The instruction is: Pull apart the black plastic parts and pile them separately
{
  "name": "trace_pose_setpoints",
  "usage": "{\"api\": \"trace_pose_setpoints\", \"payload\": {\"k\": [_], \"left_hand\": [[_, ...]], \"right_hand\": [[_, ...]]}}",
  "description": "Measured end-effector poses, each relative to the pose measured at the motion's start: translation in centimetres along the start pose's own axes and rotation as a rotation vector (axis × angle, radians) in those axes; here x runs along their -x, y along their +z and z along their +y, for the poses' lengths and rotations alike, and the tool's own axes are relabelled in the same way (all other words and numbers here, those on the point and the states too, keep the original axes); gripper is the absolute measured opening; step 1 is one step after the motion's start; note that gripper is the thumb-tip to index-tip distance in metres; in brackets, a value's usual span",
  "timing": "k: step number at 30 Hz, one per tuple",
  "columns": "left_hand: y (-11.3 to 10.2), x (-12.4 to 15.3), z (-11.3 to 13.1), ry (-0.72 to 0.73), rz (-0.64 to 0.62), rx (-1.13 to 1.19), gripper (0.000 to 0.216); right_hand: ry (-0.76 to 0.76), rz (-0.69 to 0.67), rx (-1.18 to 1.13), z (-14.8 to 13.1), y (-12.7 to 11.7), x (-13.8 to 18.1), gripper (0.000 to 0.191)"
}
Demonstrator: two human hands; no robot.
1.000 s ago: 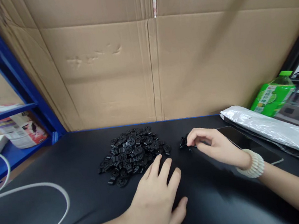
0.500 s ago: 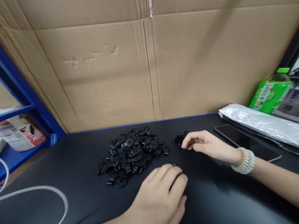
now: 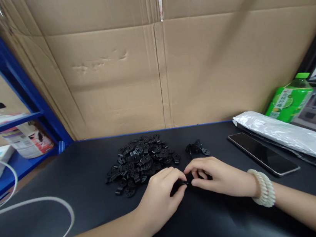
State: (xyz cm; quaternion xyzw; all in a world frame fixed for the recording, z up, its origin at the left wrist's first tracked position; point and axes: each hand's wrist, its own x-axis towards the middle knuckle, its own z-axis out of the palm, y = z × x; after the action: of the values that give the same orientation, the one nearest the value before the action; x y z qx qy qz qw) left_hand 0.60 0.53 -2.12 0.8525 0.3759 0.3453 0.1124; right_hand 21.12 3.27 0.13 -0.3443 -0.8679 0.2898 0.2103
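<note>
Over the table's middle, my left hand (image 3: pixel 164 191) pinches a small black plastic clip (image 3: pixel 185 183) between thumb and fingers; most of it is hidden. My right hand (image 3: pixel 212 175) meets it from the other side, its curled fingers and thumb closed about the same clip. To the left behind my left hand lies a heap of black plastic clips (image 3: pixel 142 157) with round, perforated heads and short tabs. A smaller group of black clips (image 3: pixel 196 148) rests just beyond my right hand.
A dark-screened phone (image 3: pixel 263 153) lies on the black table (image 3: pixel 98 215) at right, beside a silvery plastic package (image 3: pixel 287 130) and a green bottle (image 3: pixel 290 97). A white cable (image 3: pixel 66 208) loops at left, near a blue shelf frame (image 3: pixel 21 78). Cardboard (image 3: pixel 118 81) stands behind.
My right hand has left the small clip group and come toward me and left to meet my left hand. My left hand has turned, its fingertips now pinching the clip. The view has shifted slightly.
</note>
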Motion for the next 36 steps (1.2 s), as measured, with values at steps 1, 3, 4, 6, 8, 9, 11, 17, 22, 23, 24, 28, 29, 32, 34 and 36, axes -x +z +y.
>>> {"api": "trace_pose_setpoints", "payload": {"k": [1,3,4,6,8,9,11,17,22,23,24,28,29,32,34,36], "left_hand": [[-0.1,-0.1,0.0,0.002,0.022,0.031,0.014],[-0.3,-0.2,0.2,0.030,0.066,0.102,0.014],[-0.4,-0.2,0.3,0.057,0.084,0.142,0.015],[-0.6,-0.3,0.7,0.104,0.109,0.219,0.018],[-0.8,-0.4,1.1,0.101,0.138,0.296,0.020],[-0.8,-0.4,1.2,0.070,0.155,0.341,0.023],[-0.8,-0.5,1.4,-0.028,0.178,0.435,0.027],[-0.6,-0.7,1.1,-0.157,0.185,0.561,0.021],[-0.6,-0.9,1.1,0.014,0.146,0.475,0.020],[-0.6,-0.9,1.2,0.042,0.135,0.460,0.020],[-0.6,-0.8,1.3,0.058,0.127,0.452,0.020],[-0.5,-0.7,1.5,0.065,0.120,0.449,0.020],[-0.5,-0.7,1.5,0.064,0.120,0.448,0.020],[-0.3,-0.5,1.5,0.071,0.118,0.450,0.020],[-0.3,-0.5,1.4,0.071,0.111,0.454,0.021],[-0.3,-0.6,1.4,0.064,0.101,0.459,0.020]], "right_hand": [[0.023,-0.016,-0.077,-0.1,0.1,-0.1,0.016],[0.086,-0.051,-0.261,-0.2,0.2,-0.1,0.016],[0.121,-0.070,-0.349,-0.2,0.3,-0.1,0.016],[0.175,-0.096,-0.491,-0.4,0.5,-0.1,0.016],[0.201,-0.092,-0.596,-0.6,0.6,-0.2,0.018],[0.204,-0.081,-0.645,-0.7,0.7,-0.2,0.020],[0.203,-0.055,-0.729,-0.9,0.8,-0.3,0.020],[0.247,-0.049,-0.931,-0.8,1.3,-0.3,0.020],[0.226,-0.098,-1.142,-1.0,1.2,0.0,0.019],[0.223,-0.107,-1.146,-1.1,1.1,0.0,0.018],[0.220,-0.117,-1.144,-1.2,1.1,0.0,0.018],[0.196,-0.130,-1.170,-1.3,1.2,-0.1,0.019],[0.193,-0.133,-1.169,-1.3,1.2,-0.1,0.020],[0.184,-0.142,-1.136,-1.4,1.2,-0.2,0.023],[0.184,-0.150,-1.119,-1.6,1.2,-0.2,0.025],[0.190,-0.157,-1.105,-1.7,1.1,-0.2,0.025]]}}
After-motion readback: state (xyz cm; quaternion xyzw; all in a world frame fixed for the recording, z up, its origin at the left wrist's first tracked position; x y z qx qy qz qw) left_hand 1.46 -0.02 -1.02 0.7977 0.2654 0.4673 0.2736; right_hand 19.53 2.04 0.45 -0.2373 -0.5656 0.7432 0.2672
